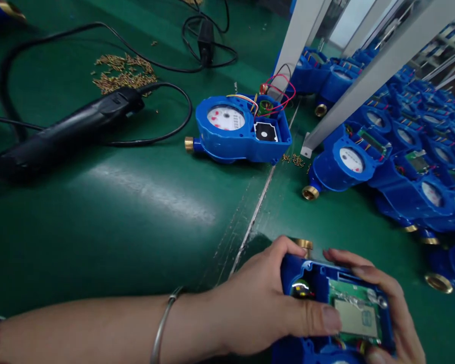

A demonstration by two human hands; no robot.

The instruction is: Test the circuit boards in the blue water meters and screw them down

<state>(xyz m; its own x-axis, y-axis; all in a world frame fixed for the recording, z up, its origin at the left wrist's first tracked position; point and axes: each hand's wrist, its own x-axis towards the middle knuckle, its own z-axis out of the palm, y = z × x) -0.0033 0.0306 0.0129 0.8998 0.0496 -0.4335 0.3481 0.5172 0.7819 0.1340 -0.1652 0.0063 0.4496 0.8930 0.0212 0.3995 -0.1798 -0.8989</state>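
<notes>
At the lower right, my left hand (258, 303) grips a blue water meter (322, 273) by its left side. The thumb of that hand lies on the green circuit board (358, 318) set in the open compartment. My right hand (396, 308) wraps round the meter's right side, its fingers along the outer wall and its thumb near the lower edge. A brass threaded end (304, 244) sticks out beyond the far edge of the meter. Its dial is mostly cut off by the bottom of the view.
A second blue water meter (227, 144) with loose wires stands ahead. A black electric screwdriver (83, 124) and its cable lie at the left, near a pile of brass screws (125, 73). Metal posts (367, 76) rise before many more meters (405, 136) at the right.
</notes>
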